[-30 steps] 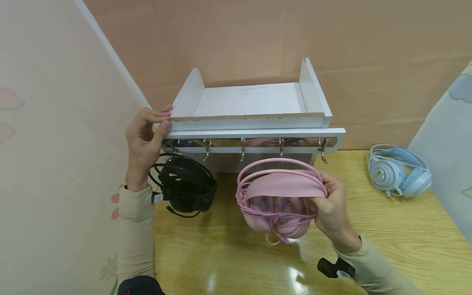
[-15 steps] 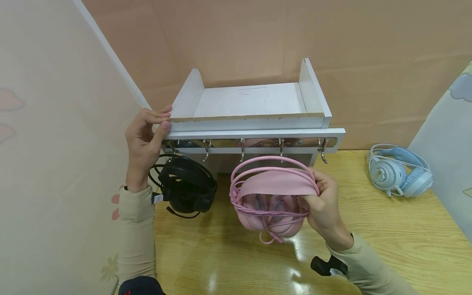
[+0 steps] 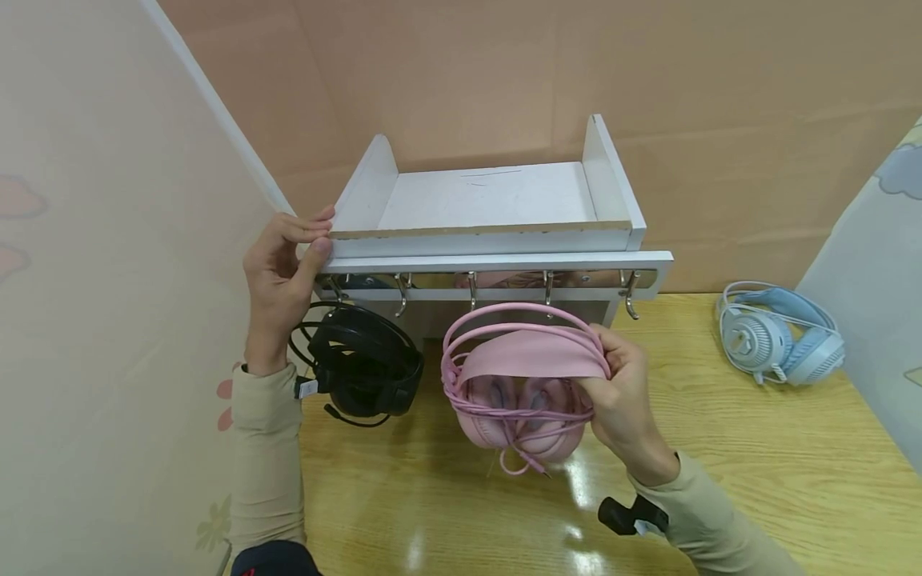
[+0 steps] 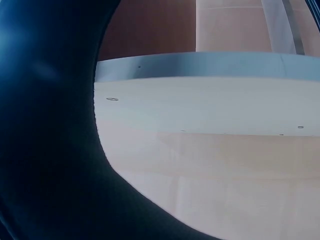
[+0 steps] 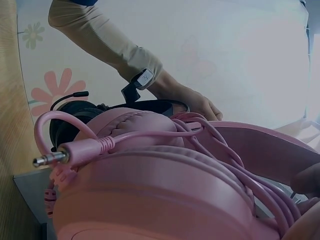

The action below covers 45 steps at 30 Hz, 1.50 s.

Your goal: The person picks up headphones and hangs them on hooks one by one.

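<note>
Pink headphones [image 3: 533,354] in the right hand [image 3: 625,400]

- Padded pink over-ear headphones [image 5: 165,195] fill your foreground, a thin pink cable [image 5: 230,162] looped across them, its metal-tipped pink plug [image 5: 85,151] pointing left.
- Your right grip [image 5: 307,222] meets the wide pink headband [image 5: 265,152] at the edge.
- Behind: a black headset [image 5: 75,112] with boom microphone, your left grip [image 5: 192,102] and beige sleeve [image 5: 95,37], and a pale flower-printed wall [image 5: 165,35].
</note>
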Tool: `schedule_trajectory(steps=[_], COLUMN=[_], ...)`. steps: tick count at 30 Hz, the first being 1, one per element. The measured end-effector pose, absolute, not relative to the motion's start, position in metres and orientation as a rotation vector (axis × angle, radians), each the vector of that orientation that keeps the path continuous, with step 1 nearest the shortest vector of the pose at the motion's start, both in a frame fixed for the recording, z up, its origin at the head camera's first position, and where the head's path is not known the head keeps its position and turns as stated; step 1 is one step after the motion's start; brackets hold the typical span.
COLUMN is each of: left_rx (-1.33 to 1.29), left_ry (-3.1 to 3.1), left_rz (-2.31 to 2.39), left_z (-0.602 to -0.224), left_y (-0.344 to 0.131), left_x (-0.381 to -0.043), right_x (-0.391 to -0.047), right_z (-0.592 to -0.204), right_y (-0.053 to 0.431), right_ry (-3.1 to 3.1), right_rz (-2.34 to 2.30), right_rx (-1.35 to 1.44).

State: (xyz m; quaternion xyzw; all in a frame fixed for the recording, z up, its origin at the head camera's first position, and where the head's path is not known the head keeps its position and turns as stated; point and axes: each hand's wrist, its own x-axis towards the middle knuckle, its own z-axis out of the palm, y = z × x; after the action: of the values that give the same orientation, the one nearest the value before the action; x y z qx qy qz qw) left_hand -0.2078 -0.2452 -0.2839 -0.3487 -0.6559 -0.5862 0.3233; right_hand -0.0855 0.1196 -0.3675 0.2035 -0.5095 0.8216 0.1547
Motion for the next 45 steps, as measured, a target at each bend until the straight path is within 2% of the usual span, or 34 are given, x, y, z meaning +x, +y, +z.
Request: schedule_trajectory(steps=[17, 45], left_rx=[-0.915, -0.900], left_ry=[-1.714, -1.741], left_rz=[-1.560, -1.542], left_z=[-0.285, -0.284], left_y=[-0.245, -0.246], left_x=[-0.208, -0.207], right_x=[-0.084, -0.093], right_z=[-0.368, -0.374], right_y=[0.112, 0.102], right_ry=[-1.628, -1.809], right_rz=[2.249, 2.158], right_rx=[0.424, 0.329])
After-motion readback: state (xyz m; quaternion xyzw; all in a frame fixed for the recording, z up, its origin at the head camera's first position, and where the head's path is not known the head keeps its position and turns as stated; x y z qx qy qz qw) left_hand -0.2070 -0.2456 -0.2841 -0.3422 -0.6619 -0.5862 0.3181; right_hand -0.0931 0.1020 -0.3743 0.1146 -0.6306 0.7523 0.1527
